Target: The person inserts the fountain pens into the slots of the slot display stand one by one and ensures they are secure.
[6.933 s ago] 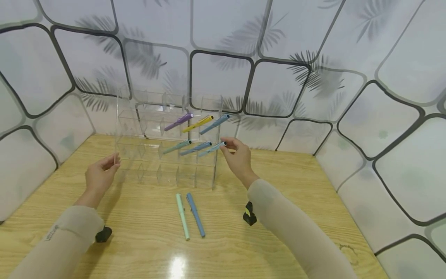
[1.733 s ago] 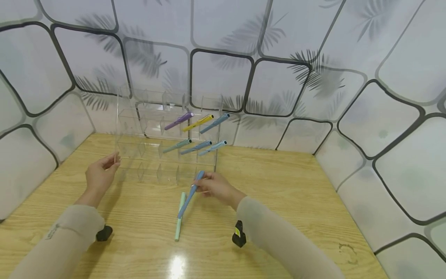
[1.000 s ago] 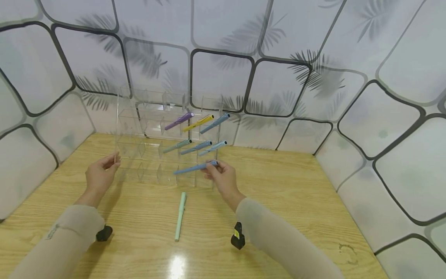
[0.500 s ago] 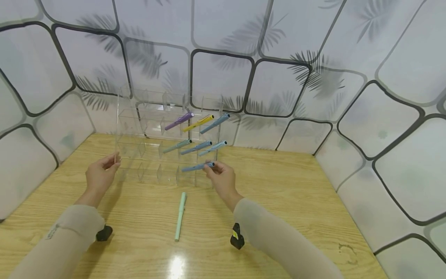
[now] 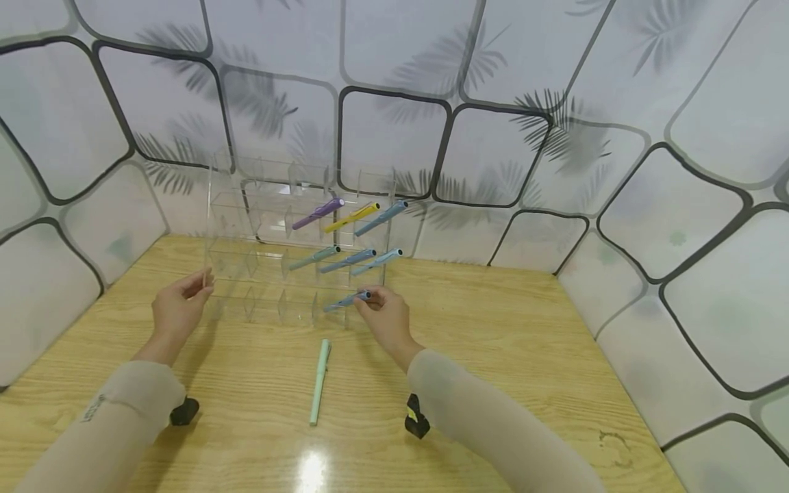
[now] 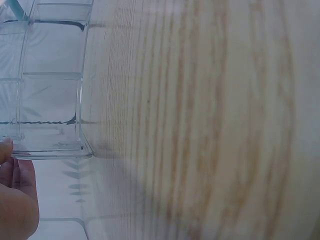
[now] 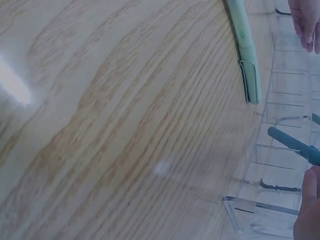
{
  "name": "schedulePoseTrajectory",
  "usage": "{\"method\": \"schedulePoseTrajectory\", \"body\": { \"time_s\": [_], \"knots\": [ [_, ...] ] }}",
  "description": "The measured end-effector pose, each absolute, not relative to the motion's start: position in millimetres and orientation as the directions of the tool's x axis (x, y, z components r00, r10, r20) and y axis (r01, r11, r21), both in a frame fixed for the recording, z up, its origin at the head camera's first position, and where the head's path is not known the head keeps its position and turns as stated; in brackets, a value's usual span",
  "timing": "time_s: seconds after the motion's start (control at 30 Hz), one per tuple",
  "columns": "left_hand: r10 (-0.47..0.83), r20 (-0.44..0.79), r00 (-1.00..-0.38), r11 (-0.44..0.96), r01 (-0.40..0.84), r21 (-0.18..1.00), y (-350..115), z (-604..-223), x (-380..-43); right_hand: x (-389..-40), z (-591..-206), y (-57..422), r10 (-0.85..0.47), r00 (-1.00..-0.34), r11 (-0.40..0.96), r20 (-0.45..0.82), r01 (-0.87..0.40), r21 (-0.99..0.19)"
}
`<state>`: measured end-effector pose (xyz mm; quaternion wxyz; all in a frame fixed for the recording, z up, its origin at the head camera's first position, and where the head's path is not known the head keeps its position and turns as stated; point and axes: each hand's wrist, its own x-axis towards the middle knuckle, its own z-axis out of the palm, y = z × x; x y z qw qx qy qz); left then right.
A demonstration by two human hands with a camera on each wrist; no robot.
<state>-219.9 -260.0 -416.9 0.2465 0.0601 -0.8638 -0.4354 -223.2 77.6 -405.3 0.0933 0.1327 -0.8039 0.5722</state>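
Observation:
A clear tiered pen rack stands at the back of the table. My left hand pinches its left side panel between thumb and fingers; the left wrist view shows this hand at the panel's edge. With thumb and fingertips, my right hand holds a blue pen by its capped end at the lowest tier, towards the right. The pen slants, its free end over a compartment; contact with the rack is unclear. A mint-green pen lies on the table before the rack, clip end towards it.
On a higher tier sit a purple pen, a yellow pen and a blue one. Below them rest a grey-green pen, another blue pen and a light blue pen. Patterned panels enclose the wooden table.
The blue pen that lay beside the mint-green one was lifted by my right hand to the rack's lowest tier, then shifted slightly left and down. The mint-green pen turned slightly. My left hand stayed put.

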Motion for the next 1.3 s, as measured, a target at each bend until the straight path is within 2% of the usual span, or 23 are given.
{"method": "schedulePoseTrajectory", "body": {
  "time_s": [0.53, 0.8, 1.3],
  "knots": [
    [-0.315, 0.364, -0.877, 0.592, 0.118, 0.797, -261, -419, -222, -224, -401, 78, -0.129, -0.957, 0.416, 0.258, -0.289, -0.862],
    [-0.32, 0.358, -0.877, 0.601, 0.105, 0.793, -260, -417, -220, -225, -402, 83, -0.118, -0.949, 0.457, 0.292, -0.313, -0.833],
    [-0.314, 0.359, -0.879, 0.602, 0.109, 0.791, -260, -418, -220, -228, -401, 88, -0.137, -0.942, 0.457, 0.306, -0.334, -0.824]
  ]
}}
